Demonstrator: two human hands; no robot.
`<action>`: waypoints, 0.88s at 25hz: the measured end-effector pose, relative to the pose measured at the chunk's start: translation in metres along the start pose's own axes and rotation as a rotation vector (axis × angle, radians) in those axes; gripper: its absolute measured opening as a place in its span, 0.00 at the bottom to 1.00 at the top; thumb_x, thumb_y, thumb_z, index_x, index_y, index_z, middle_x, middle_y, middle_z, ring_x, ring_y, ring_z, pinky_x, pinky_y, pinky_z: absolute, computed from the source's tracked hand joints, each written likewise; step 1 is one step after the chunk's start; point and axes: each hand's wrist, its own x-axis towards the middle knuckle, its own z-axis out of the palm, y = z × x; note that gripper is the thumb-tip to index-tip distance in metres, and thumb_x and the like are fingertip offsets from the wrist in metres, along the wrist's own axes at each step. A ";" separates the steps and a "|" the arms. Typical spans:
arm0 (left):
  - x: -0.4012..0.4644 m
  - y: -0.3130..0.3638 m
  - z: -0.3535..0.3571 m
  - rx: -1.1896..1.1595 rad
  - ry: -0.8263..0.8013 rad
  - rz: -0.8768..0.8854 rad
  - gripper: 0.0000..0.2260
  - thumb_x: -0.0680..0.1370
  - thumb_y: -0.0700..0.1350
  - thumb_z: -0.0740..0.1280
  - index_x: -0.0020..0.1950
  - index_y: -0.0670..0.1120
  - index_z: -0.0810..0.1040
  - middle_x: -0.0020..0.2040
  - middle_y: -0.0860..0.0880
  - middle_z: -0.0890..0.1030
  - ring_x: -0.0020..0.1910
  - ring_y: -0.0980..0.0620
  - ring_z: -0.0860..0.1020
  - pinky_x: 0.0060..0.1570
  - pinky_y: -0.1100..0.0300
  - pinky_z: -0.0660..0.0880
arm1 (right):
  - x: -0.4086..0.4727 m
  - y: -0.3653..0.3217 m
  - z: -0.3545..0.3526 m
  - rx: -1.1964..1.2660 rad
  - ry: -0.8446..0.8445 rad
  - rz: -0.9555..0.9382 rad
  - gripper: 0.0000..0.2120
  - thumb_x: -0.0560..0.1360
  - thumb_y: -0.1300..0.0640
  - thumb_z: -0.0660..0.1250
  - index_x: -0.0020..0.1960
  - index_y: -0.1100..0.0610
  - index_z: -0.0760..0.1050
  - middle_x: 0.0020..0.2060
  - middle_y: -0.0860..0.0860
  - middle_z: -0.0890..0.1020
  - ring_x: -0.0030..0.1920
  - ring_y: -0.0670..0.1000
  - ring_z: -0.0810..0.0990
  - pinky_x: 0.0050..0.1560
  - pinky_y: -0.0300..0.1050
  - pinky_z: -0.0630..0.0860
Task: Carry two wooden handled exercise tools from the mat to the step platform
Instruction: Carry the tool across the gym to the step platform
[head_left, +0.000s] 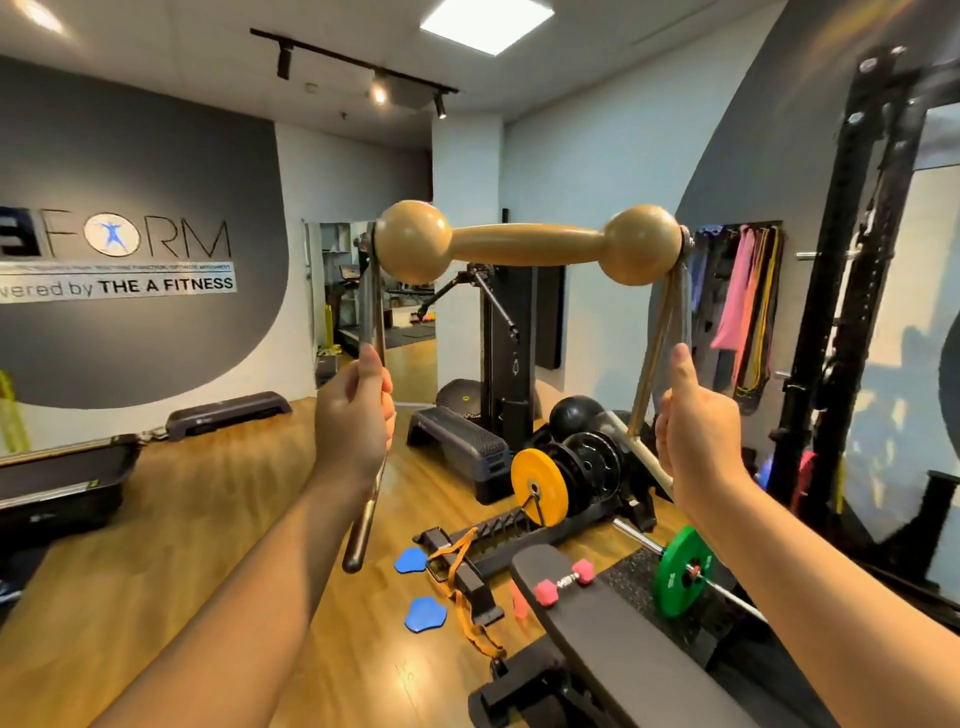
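A wooden handled exercise tool (527, 243), a smooth wooden bar with a ball at each end, is held up at chest height in front of me. Thin rods hang from each end. My left hand (353, 415) is shut around the left rods (375, 306), and a dark rod end sticks out below my fist. My right hand (698, 431) grips the right rods (665, 332) with the thumb raised. I cannot tell whether this is one tool or two held together. A dark step platform (457, 441) stands on the wooden floor ahead, below the tool.
A second step platform (228, 413) lies by the left wall. A plate rack with a yellow plate (537, 486), a bench (613, 623) with a pink dumbbell (563, 582), a barbell with a green plate (683, 571) and blue sliders (425, 613) crowd the floor ahead. A black rack (852, 312) stands at right.
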 end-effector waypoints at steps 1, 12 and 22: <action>0.011 -0.006 0.000 -0.008 0.022 0.004 0.22 0.84 0.62 0.57 0.40 0.47 0.71 0.27 0.50 0.65 0.22 0.55 0.61 0.21 0.63 0.58 | 0.013 0.006 0.013 0.005 -0.028 0.000 0.31 0.79 0.30 0.61 0.30 0.53 0.65 0.23 0.49 0.65 0.23 0.48 0.61 0.30 0.46 0.58; 0.107 -0.057 0.008 0.085 0.360 0.052 0.21 0.84 0.61 0.59 0.39 0.48 0.71 0.25 0.53 0.65 0.21 0.56 0.61 0.19 0.65 0.58 | 0.145 0.064 0.142 0.095 -0.318 0.037 0.35 0.65 0.17 0.61 0.32 0.51 0.64 0.26 0.50 0.64 0.28 0.50 0.61 0.35 0.52 0.57; 0.222 -0.113 -0.069 0.190 0.477 0.091 0.21 0.85 0.60 0.58 0.40 0.47 0.70 0.26 0.52 0.64 0.21 0.56 0.60 0.19 0.64 0.57 | 0.198 0.131 0.328 0.152 -0.493 0.072 0.31 0.72 0.23 0.60 0.32 0.50 0.64 0.27 0.50 0.65 0.29 0.50 0.62 0.37 0.51 0.58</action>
